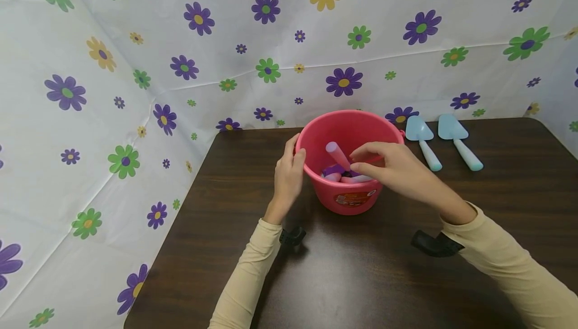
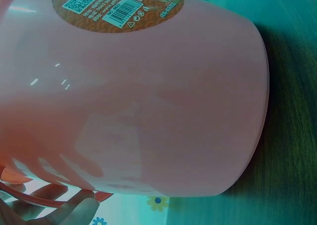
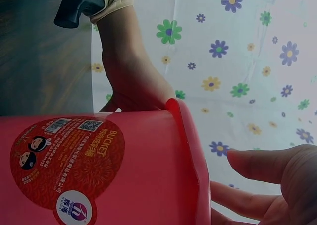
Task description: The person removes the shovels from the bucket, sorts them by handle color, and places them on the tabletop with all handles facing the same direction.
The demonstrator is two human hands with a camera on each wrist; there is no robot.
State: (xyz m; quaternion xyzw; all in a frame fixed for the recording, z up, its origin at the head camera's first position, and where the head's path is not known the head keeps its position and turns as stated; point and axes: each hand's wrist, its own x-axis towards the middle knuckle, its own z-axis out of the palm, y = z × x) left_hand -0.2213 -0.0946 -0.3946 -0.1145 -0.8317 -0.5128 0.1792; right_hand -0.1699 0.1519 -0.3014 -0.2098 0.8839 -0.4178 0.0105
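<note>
A pink plastic bucket [image 1: 325, 188] with an oval label stands upright on the dark wooden table. My left hand [image 1: 287, 178] holds the bucket's left side at the rim, and its fingers show by the handle [image 2: 34, 200] in the left wrist view. Over the bucket's mouth, my right hand [image 1: 393, 166] reaches in from the right, thumb and fingers apart with nothing between them. Close to these fingertips, a pink handle with a lilac end [image 1: 337, 154] sticks up inside. Purple and pink pieces [image 1: 334, 176] lie lower in the bucket, partly hidden by its wall.
Two light blue toy trowels [image 1: 420, 131] [image 1: 453, 128] lie side by side to the right of the bucket, near the table's back edge. A white flowered cloth [image 1: 266, 38] hangs behind and to the left of the table [image 1: 217, 208].
</note>
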